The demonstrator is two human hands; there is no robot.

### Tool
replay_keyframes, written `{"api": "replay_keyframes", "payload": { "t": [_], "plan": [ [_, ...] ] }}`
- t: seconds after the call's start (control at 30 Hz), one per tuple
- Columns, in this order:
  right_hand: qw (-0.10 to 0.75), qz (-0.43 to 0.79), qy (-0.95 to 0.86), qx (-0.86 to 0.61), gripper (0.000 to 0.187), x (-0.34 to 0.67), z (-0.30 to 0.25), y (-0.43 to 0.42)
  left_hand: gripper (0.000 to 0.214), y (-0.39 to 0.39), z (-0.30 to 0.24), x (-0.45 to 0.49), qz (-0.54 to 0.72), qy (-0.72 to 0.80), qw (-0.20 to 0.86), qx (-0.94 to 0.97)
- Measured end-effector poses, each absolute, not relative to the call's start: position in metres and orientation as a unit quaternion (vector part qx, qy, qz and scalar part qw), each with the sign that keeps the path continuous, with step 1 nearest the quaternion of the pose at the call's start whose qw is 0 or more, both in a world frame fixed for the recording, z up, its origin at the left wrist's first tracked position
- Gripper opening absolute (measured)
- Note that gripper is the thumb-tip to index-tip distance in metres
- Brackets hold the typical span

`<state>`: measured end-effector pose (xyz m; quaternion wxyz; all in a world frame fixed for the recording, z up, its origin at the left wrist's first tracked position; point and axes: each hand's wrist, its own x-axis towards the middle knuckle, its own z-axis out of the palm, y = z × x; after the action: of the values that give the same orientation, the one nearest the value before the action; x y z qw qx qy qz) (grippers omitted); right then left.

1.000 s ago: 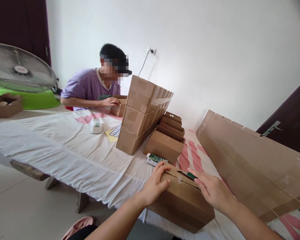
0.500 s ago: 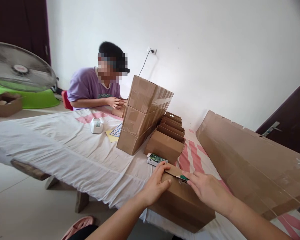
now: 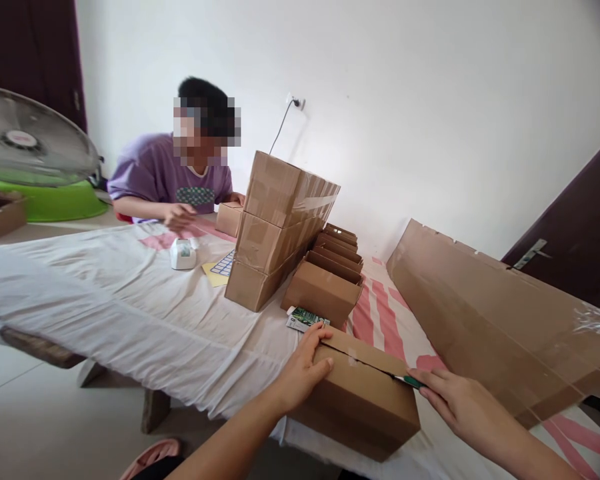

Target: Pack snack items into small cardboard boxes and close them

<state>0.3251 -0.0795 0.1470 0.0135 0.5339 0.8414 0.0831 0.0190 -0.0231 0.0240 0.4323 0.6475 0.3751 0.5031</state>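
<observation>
A closed cardboard box (image 3: 360, 400) sits at the front edge of the table, with a dark seam running along its top. My left hand (image 3: 307, 367) holds it at the left end, fingers over the far corner and thumb on the top. In my right hand (image 3: 453, 397) is a green utility knife (image 3: 413, 382), gripped at the right end of the box. Its pale tip meets the seam. Just beyond my left fingertips lies a small green-and-white printed carton (image 3: 303, 319).
Taped boxes (image 3: 265, 243) form a stack mid-table, beside a row of open boxes (image 3: 323, 287). A large cardboard sheet (image 3: 485, 307) leans at right. Across the table sits a person (image 3: 155, 167), near a white tape dispenser-like object (image 3: 183, 255) and a label sheet (image 3: 223, 265). A fan (image 3: 35, 137) stands left.
My right hand has moved the knife rightward along the seam to the box's right end. My left hand stays on the box. The other person's hand has moved toward the white object.
</observation>
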Motion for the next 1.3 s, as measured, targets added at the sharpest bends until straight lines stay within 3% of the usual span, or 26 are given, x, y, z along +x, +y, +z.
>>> {"api": "replay_keyframes", "payload": {
  "t": [0.2, 0.47, 0.9, 1.1, 1.2, 1.3],
  "plan": [
    [-0.055, 0.088, 0.855, 0.509, 0.038, 0.33, 0.148, -0.087, 0.049, -0.021, 0.023, 0.019, 0.504, 0.374, 0.434, 0.646],
    [-0.075, 0.107, 0.883, 0.452, 0.039, 0.272, 0.14, -0.075, 0.051, -0.021, 0.025, 0.017, 0.498, 0.37, 0.426, 0.658],
    [-0.004, 0.198, 0.85, 0.489, 0.033, 0.274, 0.127, -0.075, 0.053, -0.02, 0.025, 0.017, 0.498, 0.374, 0.434, 0.651],
    [-0.141, 0.122, 0.852, 0.489, 0.033, 0.328, 0.116, -0.086, 0.056, -0.021, 0.023, 0.016, 0.494, 0.367, 0.434, 0.658],
    [-0.212, 0.154, 0.822, 0.505, 0.03, 0.365, 0.082, -0.083, 0.056, -0.022, 0.022, 0.016, 0.496, 0.365, 0.429, 0.661],
    [-0.232, 0.15, 0.793, 0.543, 0.028, 0.395, 0.038, -0.081, 0.057, -0.021, 0.02, 0.016, 0.494, 0.364, 0.431, 0.662]
  ]
}}
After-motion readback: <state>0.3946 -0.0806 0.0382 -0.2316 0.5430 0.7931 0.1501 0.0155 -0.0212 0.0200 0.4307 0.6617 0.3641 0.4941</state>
